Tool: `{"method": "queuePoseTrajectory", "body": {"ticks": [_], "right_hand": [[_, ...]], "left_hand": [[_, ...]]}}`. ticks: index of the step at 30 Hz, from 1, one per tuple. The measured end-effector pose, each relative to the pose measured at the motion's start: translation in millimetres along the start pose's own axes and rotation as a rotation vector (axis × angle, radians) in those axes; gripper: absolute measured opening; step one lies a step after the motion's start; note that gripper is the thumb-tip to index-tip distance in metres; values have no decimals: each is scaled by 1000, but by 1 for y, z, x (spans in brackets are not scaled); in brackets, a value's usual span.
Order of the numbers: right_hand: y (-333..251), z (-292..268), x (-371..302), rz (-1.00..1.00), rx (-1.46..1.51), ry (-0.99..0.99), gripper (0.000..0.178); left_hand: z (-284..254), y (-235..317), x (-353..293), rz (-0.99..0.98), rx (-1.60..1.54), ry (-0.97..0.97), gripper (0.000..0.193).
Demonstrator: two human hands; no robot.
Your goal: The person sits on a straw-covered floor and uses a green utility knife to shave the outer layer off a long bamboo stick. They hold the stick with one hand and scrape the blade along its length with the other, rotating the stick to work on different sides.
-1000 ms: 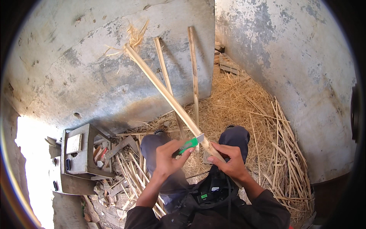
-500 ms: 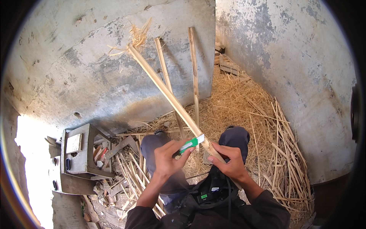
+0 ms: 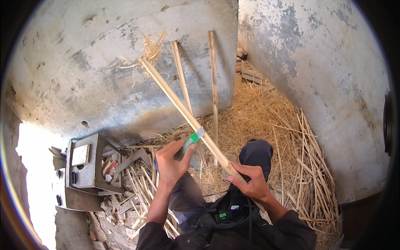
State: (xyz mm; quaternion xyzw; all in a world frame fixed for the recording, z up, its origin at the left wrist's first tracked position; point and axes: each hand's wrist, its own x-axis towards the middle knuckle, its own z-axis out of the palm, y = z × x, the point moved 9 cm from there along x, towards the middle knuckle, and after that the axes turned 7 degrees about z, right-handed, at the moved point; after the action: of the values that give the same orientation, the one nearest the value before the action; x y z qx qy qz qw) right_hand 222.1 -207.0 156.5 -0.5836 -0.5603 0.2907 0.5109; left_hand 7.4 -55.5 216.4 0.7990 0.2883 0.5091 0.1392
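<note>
A long pale strip of wood or bamboo (image 3: pixel 174 98) slants from my lap up to the far left. My right hand (image 3: pixel 253 182) is closed around its near end, thumb on top. In my left hand (image 3: pixel 171 165) is a utility knife (image 3: pixel 191 142) with a green handle. Its flat blade rests across the strip's left edge, about midway along. Curly shavings (image 3: pixel 152 48) hang in a tuft at the strip's far end.
Two more strips, a left one (image 3: pixel 181 79) and a right one (image 3: pixel 213 75), lean on the grey wall (image 3: pixel 112 91). Straw-like shavings (image 3: pixel 254 112) cover the floor. Long sticks (image 3: pixel 318 179) are heaped at the right. A wooden stool-like frame (image 3: pixel 96 164) stands at the left beside scraps.
My left hand has moved the knife up and left along the strip, away from my right hand. The strip's far end has dipped slightly; my right hand keeps its grip.
</note>
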Motion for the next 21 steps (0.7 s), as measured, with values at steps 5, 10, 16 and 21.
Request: {"method": "queuePoseTrajectory", "body": {"ticks": [5,10,16,21], "right_hand": [[0,2,-1,-4,-30,-30,51],[5,-1,-8,7,-27,-46,53],[9,0,-7,-2,-32,-25,53],[7,-2,-1,16,-27,-1,54]], "left_hand": [[-11,-17,12,3,32,52,29],[-21,-41,23,-101,28,68,28],[-13,-30,16,-98,-13,-16,27],[3,2,1,-21,-87,-92,28]]}}
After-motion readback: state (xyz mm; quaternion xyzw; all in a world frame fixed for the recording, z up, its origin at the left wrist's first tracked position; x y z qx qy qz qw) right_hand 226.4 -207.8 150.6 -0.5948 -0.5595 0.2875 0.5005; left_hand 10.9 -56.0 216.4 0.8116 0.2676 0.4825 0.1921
